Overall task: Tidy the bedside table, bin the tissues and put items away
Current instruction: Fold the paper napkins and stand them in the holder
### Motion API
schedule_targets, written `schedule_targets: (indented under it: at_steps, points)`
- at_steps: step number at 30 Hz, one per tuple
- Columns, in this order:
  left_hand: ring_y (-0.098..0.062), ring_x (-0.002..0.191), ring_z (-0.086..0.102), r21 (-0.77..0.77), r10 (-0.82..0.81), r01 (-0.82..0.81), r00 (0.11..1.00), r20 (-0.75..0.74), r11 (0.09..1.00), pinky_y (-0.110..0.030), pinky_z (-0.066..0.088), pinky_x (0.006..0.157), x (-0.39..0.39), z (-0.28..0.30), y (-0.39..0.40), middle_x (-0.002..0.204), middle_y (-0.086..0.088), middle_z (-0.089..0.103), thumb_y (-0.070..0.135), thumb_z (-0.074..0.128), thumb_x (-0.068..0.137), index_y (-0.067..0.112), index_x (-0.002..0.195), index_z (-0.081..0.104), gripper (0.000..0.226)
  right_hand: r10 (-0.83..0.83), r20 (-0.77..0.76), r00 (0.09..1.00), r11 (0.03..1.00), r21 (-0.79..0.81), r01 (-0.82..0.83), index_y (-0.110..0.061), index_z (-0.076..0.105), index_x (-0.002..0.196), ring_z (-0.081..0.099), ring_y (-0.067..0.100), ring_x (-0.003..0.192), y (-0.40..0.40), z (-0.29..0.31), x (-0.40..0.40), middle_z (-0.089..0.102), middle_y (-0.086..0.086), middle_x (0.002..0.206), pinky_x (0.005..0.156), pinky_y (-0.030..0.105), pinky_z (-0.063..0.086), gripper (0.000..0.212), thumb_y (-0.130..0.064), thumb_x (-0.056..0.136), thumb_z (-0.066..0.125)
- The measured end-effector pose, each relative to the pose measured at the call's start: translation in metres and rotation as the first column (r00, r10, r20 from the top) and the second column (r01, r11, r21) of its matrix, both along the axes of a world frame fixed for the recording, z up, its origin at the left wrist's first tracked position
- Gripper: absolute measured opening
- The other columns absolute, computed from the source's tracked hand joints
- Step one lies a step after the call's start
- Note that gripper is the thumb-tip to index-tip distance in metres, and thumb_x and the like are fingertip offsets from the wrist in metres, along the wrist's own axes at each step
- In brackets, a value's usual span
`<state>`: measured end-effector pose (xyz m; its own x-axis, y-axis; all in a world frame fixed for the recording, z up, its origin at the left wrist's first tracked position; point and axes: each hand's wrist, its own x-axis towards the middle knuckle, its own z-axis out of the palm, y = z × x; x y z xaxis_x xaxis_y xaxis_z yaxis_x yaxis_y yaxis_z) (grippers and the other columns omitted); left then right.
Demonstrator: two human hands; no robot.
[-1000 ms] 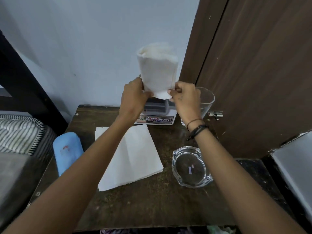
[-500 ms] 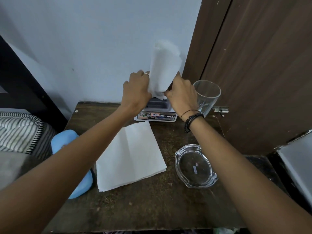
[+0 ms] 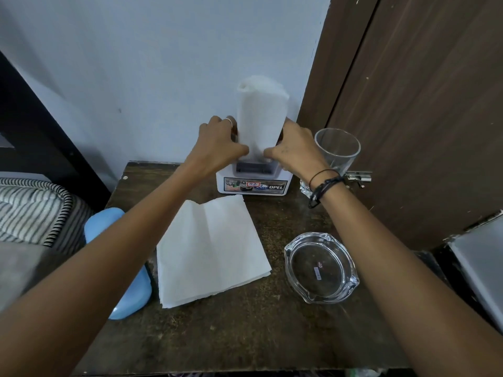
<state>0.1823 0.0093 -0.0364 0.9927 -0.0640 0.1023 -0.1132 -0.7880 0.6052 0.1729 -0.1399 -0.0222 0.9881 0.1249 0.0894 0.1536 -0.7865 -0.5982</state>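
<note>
A folded stack of white tissues (image 3: 260,115) stands upright above a white tissue holder (image 3: 254,183) at the back of the dark wooden bedside table (image 3: 245,333). My left hand (image 3: 217,144) and my right hand (image 3: 295,151) grip the stack's lower sides and hold it at the holder's top opening. More flat white tissues (image 3: 209,248) lie in the table's middle. A light blue case (image 3: 125,289) lies at the left edge, partly under my left forearm.
A clear drinking glass (image 3: 339,148) stands at the back right beside a brown door (image 3: 422,104). A glass ashtray (image 3: 321,268) sits at the right. Crumpled foil (image 3: 304,187) lies behind my right wrist. A striped cushion (image 3: 32,210) is at the left.
Both hands have lowered the tissue stack toward the holder, and the stack has turned narrower and more upright. The flat tissues, glass and ashtray have not moved.
</note>
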Motion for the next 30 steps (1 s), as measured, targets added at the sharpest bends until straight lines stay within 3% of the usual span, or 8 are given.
schedule_targets:
  at_steps: [3, 8, 11, 15, 18, 23, 26, 30]
  points:
    - [-0.025, 0.082, 0.053, -0.208, -0.002, 0.000, 1.000, -0.006, 0.978, -0.025, 0.039, 0.061, -0.003, 0.007, 0.000, 0.091, -0.012, 0.058, 0.018, 0.060, 0.079, 0.002, 0.090, 0.055, 0.019, -0.051, 0.072, 0.996, 0.988, 0.147, 0.040, -0.011, 0.060, 0.102, 0.059, 0.024, 0.071, -0.001, -0.006, -0.005, 0.062, 0.003, 0.084, 0.058, 0.028, 0.049, 0.023, -0.019, 0.081, 0.061]
    - [-0.028, 0.078, 0.044, 0.052, 0.101, -0.103, 0.994, 0.045, 0.993, -0.036, 0.039, 0.064, -0.009, 0.003, -0.011, 0.080, -0.009, 0.043, 0.011, 0.059, 0.077, 0.005, 0.059, 0.041, 0.026, -0.119, 0.183, 0.976, 0.991, -0.035, 0.128, -0.001, 0.065, 0.079, 0.051, 0.024, 0.073, 0.003, -0.020, -0.001, 0.055, 0.008, 0.088, 0.049, 0.026, 0.027, 0.020, -0.020, 0.083, 0.061]
    - [-0.032, 0.091, 0.046, 0.171, 0.108, -0.120, 0.991, 0.078, 0.978, -0.042, 0.041, 0.073, -0.011, -0.001, -0.016, 0.095, -0.016, 0.046, 0.009, 0.058, 0.078, 0.002, 0.072, 0.043, 0.017, -0.103, 0.189, 0.976, 0.992, -0.056, 0.116, -0.002, 0.069, 0.085, 0.054, 0.026, 0.078, 0.003, -0.022, 0.001, 0.057, 0.011, 0.096, 0.060, 0.026, 0.033, 0.017, -0.018, 0.081, 0.063]
    - [-0.036, 0.096, 0.049, 0.067, 0.059, -0.067, 0.992, 0.110, 0.996, -0.039, 0.038, 0.072, -0.013, -0.005, -0.013, 0.107, -0.020, 0.050, 0.013, 0.057, 0.080, -0.001, 0.103, 0.047, 0.029, -0.106, 0.169, 0.980, 0.994, 0.042, 0.101, -0.007, 0.059, 0.101, 0.051, 0.024, 0.081, 0.004, -0.019, -0.003, 0.054, 0.007, 0.093, 0.064, 0.029, 0.034, 0.022, -0.018, 0.082, 0.056]
    - [-0.030, 0.083, 0.047, 0.024, 0.069, -0.073, 0.990, 0.126, 0.997, -0.035, 0.037, 0.072, -0.017, -0.004, -0.011, 0.107, -0.016, 0.049, 0.015, 0.051, 0.087, 0.005, 0.087, 0.045, 0.012, -0.140, 0.200, 0.970, 0.989, 0.084, 0.125, -0.003, 0.063, 0.093, 0.053, 0.025, 0.080, 0.004, -0.019, -0.003, 0.059, 0.011, 0.096, 0.060, 0.027, 0.032, 0.019, -0.017, 0.085, 0.053]
    - [-0.027, 0.078, 0.044, 0.042, 0.098, -0.102, 0.992, 0.081, 0.994, -0.033, 0.034, 0.066, -0.015, -0.002, -0.013, 0.092, -0.011, 0.043, 0.010, 0.052, 0.083, 0.007, 0.073, 0.041, 0.015, -0.172, 0.206, 0.963, 0.985, 0.030, 0.169, -0.002, 0.071, 0.092, 0.046, 0.016, 0.076, 0.004, -0.023, -0.005, 0.060, 0.010, 0.102, 0.047, 0.011, 0.020, 0.024, -0.023, 0.086, 0.060]
    - [-0.027, 0.091, 0.049, -0.091, 0.075, -0.069, 0.995, 0.064, 0.993, -0.028, 0.037, 0.074, -0.028, -0.003, -0.014, 0.109, -0.015, 0.046, 0.005, 0.054, 0.084, 0.006, 0.089, 0.049, 0.007, -0.155, 0.174, 0.973, 0.988, 0.014, 0.155, -0.003, 0.069, 0.099, 0.047, 0.017, 0.079, 0.004, -0.016, -0.009, 0.060, 0.012, 0.105, 0.049, 0.020, 0.026, 0.023, -0.020, 0.086, 0.059]
    - [-0.020, 0.110, 0.053, -0.190, 0.156, -0.131, 0.980, 0.121, 0.973, -0.021, 0.039, 0.083, -0.073, 0.002, -0.006, 0.135, -0.009, 0.041, 0.011, 0.055, 0.089, 0.006, 0.120, 0.052, 0.032, -0.182, 0.203, 0.962, 0.977, 0.146, 0.154, -0.003, 0.066, 0.101, 0.061, 0.028, 0.081, 0.004, -0.009, -0.027, 0.058, 0.012, 0.102, 0.067, 0.032, 0.053, 0.020, -0.008, 0.085, 0.056]
